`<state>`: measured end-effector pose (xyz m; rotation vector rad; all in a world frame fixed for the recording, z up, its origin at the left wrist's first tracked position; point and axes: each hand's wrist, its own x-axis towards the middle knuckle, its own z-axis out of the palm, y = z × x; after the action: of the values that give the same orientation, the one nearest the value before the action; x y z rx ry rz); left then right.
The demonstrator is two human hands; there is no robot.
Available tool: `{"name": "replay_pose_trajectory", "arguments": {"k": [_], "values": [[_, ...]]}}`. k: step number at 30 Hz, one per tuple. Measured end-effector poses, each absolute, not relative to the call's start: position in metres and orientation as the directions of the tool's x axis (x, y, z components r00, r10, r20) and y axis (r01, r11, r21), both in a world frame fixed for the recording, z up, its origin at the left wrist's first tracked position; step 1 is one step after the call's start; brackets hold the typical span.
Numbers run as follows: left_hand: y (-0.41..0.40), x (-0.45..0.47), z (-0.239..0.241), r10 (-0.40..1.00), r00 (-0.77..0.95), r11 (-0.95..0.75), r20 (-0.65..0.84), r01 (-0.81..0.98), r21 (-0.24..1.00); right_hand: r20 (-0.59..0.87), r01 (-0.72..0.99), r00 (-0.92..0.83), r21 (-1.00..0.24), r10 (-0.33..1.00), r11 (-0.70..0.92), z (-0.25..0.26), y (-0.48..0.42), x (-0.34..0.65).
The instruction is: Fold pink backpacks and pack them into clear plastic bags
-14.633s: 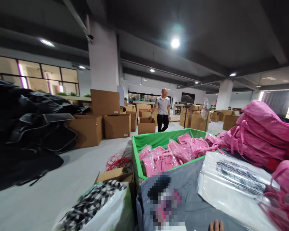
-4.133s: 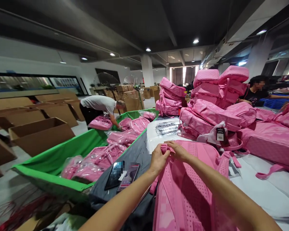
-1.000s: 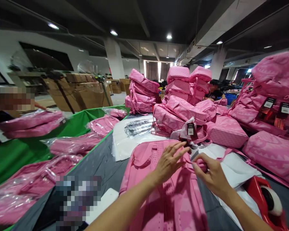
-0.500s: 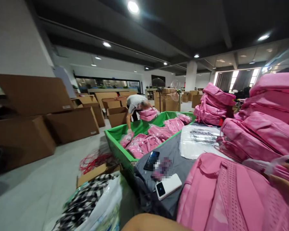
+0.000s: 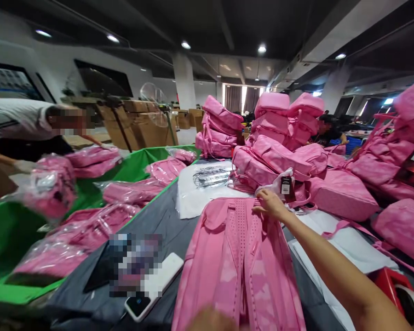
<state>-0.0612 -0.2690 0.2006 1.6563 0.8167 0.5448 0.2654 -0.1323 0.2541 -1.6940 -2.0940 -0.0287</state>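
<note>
A pink backpack point(image 5: 234, 257) lies on the grey-covered table in front of me, its straps and dotted back panel facing up. My right hand point(image 5: 271, 204) grips its upper right edge, with fingers bent over the strap top. Just behind that hand are a crumpled white piece point(image 5: 278, 179) and a black hang tag point(image 5: 286, 187). At the bottom edge, over the lower part of the backpack, my left hand point(image 5: 210, 319) is smeared by motion, so its fingers cannot be made out.
White plastic bags point(image 5: 196, 193) lie beyond the backpack. Stacked pink backpacks point(image 5: 221, 124) stand behind and to the right. A white power bank point(image 5: 158, 285) sits left, near a phone. In a green bin point(image 5: 131, 168) are bagged backpacks; a co-worker point(image 5: 17, 119) holds one. A red tape dispenser point(image 5: 389, 280) is right.
My view has swung right, bringing the backpack to the centre. My right hand has come onto its top edge. The co-worker has lifted a bagged backpack from the bin.
</note>
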Motion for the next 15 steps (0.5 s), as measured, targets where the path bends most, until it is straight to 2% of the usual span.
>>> {"name": "replay_pose_trajectory", "arguments": {"k": [2,4,6,8,11,15], "values": [[-0.217,-0.066,0.217,0.847,0.531,-0.176,-0.022,0.318,0.932,0.337,0.926,-0.114,-0.305,0.935,0.222,0.242,-0.126,0.272],[-0.156,-0.065,0.228,0.953,0.273,-0.266,0.127,0.562,0.784,0.326,0.918,-0.065,-0.351,0.943,0.185,0.23,-0.123,0.272],[-0.099,-0.057,0.232,0.987,0.132,-0.157,0.092,0.679,0.718,0.344,0.914,-0.014,-0.376,0.939,0.151,0.218,-0.124,0.265],[-0.058,-0.041,0.232,0.992,0.117,-0.121,0.053,0.702,0.702,0.394,0.919,0.036,-0.374,0.919,0.124,0.206,-0.127,0.254],[-0.024,-0.017,0.223,0.989,0.132,-0.145,0.072,0.705,0.694,0.476,0.928,0.091,-0.359,0.875,0.099,0.191,-0.128,0.241],[-0.004,-0.004,0.215,0.989,0.09,-0.147,0.119,0.741,0.655,0.548,0.923,-0.009,-0.317,0.837,0.218,0.185,-0.126,0.237]]}}
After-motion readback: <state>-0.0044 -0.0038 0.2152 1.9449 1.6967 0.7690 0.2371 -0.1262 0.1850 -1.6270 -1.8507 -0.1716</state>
